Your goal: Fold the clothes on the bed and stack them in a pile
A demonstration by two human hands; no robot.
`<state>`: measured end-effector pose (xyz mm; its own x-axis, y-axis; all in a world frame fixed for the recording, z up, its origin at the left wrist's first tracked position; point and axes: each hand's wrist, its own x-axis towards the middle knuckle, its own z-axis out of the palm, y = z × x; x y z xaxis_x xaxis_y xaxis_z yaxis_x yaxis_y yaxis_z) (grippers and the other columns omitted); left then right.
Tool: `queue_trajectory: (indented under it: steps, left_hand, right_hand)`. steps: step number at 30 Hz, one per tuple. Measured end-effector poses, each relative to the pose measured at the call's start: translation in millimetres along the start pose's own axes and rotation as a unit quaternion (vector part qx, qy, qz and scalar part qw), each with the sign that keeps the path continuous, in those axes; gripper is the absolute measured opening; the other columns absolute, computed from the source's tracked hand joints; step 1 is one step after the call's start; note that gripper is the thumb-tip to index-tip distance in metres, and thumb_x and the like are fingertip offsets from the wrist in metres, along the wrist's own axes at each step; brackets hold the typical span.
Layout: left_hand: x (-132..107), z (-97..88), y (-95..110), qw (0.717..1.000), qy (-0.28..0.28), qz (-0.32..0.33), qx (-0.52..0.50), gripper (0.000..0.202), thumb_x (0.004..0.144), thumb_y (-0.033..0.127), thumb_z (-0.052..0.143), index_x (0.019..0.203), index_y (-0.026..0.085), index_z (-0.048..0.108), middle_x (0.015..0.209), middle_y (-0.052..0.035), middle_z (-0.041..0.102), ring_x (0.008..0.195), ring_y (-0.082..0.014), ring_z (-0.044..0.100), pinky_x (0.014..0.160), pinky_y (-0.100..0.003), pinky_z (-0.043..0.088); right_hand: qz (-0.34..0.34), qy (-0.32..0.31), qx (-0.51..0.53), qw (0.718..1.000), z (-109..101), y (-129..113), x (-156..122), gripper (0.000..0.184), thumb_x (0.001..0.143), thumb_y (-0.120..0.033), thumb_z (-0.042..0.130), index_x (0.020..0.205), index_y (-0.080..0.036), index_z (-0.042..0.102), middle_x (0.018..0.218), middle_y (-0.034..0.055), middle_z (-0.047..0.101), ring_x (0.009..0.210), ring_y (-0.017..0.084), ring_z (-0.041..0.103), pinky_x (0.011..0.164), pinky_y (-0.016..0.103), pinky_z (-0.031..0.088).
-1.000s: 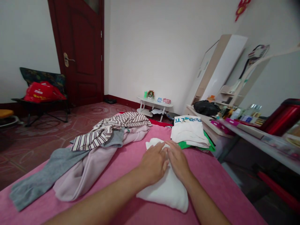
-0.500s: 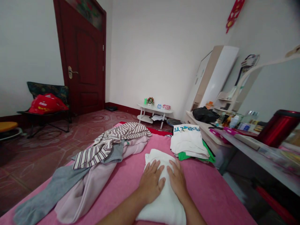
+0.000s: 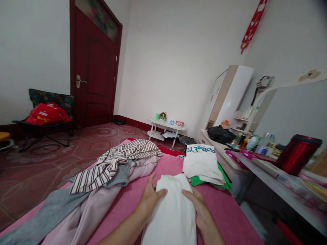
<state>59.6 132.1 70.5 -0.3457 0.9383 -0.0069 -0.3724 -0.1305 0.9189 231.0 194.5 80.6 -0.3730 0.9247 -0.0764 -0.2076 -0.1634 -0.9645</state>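
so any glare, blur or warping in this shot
Head view: tall white rectangular cabinet leans, probably wide-angle distortion; head view: mild sheen on cylindrical red metallic tumbler, labels on small clustered bottles too soft to read; head view: deep shadow lower right, while folded white cloth is bright with faint creases.

One head-worn camera looks forward and down over the pink cover (image 3: pixel 219 214), the left hand (image 3: pixel 149 199) and right hand (image 3: pixel 200 206) close below (at lower centre), with the white wall (image 3: pixel 189 68) and dark red door (image 3: pixel 97 78) farther off.

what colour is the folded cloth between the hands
The folded cloth is white, clearest in the head view.
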Motion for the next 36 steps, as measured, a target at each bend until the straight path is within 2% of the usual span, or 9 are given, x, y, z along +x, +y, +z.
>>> queue_trajectory:
  steps: [3,7,9,11,15,21,25,30,36]
  left_hand:
    - [-8.9,23.2,62.2,0.979,-0.102,0.177,0.002,0.096,0.062,0.013,0.072,0.143,0.019,0.021,0.109,-0.0082,0.064,0.094,-0.0208,0.064,0.083,-0.031,0.049]
    - [-11.4,36.9,123.1,0.912,-0.179,0.352,0.109,0.072,0.063,0.004,0.060,0.131,0.020,0.047,0.115,-0.0067,0.063,0.106,-0.0199,0.059,0.092,-0.029,0.044]
    - [-12.2,22.4,122.1,0.895,-0.214,0.339,0.194,0.059,0.063,0.000,0.051,0.118,0.018,0.060,0.105,-0.0049,0.068,0.098,-0.0179,0.062,0.089,-0.028,0.045]
    - [-16.7,-5.2,102.0,0.882,-0.303,0.235,0.274,0.054,0.061,-0.001,0.043,0.106,0.016,0.069,0.090,-0.0036,0.072,0.083,-0.0161,0.066,0.077,-0.025,0.049]
    - [-31.0,-53.3,54.3,0.789,-0.456,0.047,0.409,0.056,0.057,-0.003,0.040,0.098,0.015,0.073,0.073,-0.0014,0.073,0.064,-0.0150,0.067,0.055,-0.018,0.047]
    - [-14.1,-7.7,38.2,0.779,-0.300,0.235,0.499,0.045,0.073,0.007,0.047,0.110,0.019,0.068,0.107,-0.0041,0.071,0.097,-0.0178,0.065,0.088,-0.027,0.048]
    - [5.4,19.7,-9.5,0.715,-0.168,0.281,0.618,0.054,0.084,0.022,0.045,0.137,0.014,0.045,0.142,-0.0126,0.046,0.132,-0.0265,0.040,0.110,-0.044,0.030]
    - [5.7,10.1,-63.0,0.680,-0.128,0.263,0.672,0.060,0.087,0.026,0.041,0.146,0.016,0.031,0.156,-0.0097,0.018,0.144,-0.0281,0.012,0.115,-0.052,0.016]
    - [1.4,10.6,-54.9,0.714,-0.112,0.256,0.643,0.066,0.087,0.028,0.043,0.148,0.012,0.024,0.156,-0.0132,0.012,0.144,-0.0264,0.007,0.116,-0.049,0.015]
  right_hand:
    - [-0.172,0.069,0.012,0.983,20.1,-52.4,-23.6,0.060,0.061,-0.030,0.078,0.117,-0.020,0.056,0.105,0.0087,0.071,0.084,0.026,0.068,0.073,0.036,0.054]
    - [-0.403,0.209,-0.113,0.884,25.0,-91.1,-38.4,0.048,0.061,-0.027,0.077,0.104,-0.018,0.059,0.096,0.0055,0.070,0.080,0.019,0.065,0.071,0.028,0.052]
    - [-0.380,0.153,-0.222,0.885,12.3,-84.9,-44.4,0.032,0.062,-0.025,0.072,0.092,-0.017,0.062,0.087,0.0049,0.070,0.076,0.019,0.064,0.067,0.026,0.051]
    - [-0.257,-0.001,-0.328,0.909,-7.3,-65.6,-55.1,0.021,0.065,-0.022,0.063,0.085,-0.016,0.065,0.085,0.0057,0.071,0.078,0.020,0.064,0.068,0.027,0.052]
    - [-0.070,-0.171,-0.421,0.888,-39.1,-31.0,-79.5,0.034,0.067,-0.013,0.050,0.094,-0.017,0.070,0.096,0.0059,0.071,0.093,0.020,0.065,0.088,0.033,0.049]
    - [-0.210,-0.052,-0.425,0.879,-18.4,-26.1,-32.5,0.037,0.080,-0.025,0.052,0.114,-0.019,0.065,0.120,0.0098,0.064,0.114,0.024,0.057,0.101,0.042,0.041]
    - [-0.288,-0.004,-0.484,0.826,-9.3,24.9,25.5,0.050,0.082,-0.026,0.048,0.131,-0.019,0.053,0.141,0.0099,0.047,0.133,0.023,0.040,0.113,0.044,0.026]
    - [-0.211,0.000,-0.432,0.877,-36.3,76.8,56.5,0.048,0.084,-0.033,0.045,0.129,-0.018,0.053,0.139,0.0097,0.050,0.131,0.021,0.042,0.112,0.041,0.028]
    - [-0.188,0.096,-0.306,0.928,-60.7,68.1,91.1,0.054,0.070,-0.025,0.049,0.122,-0.012,0.053,0.124,0.0159,0.060,0.102,0.021,0.063,0.086,0.035,0.050]
